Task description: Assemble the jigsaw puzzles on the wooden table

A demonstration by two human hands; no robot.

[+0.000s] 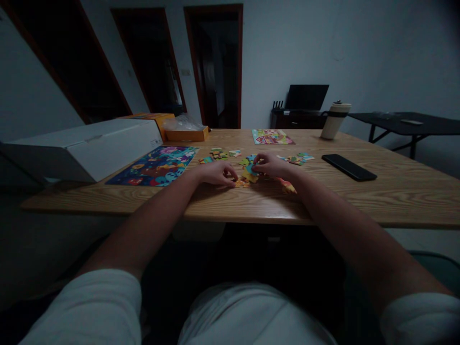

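- A person's left hand (216,172) and right hand (270,166) meet over a joined cluster of puzzle pieces (247,175) on the wooden bench (395,191).
- Both hands curl, fingertips pinching the cluster's edges.
- Loose pieces (223,154) lie just beyond the cluster.
- A finished puzzle (158,165) sits left of the cluster.
- A black phone (348,166) rests to its right, a tumbler (335,120) farther back.

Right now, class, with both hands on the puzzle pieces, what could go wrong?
1. The piece under the right forearm lies near the table edge; a sweep of the arm might knock it off.
2. The room is dim, so colours may be misread.
3. The left hand and right hand crowd the joined pieces and might push them apart.
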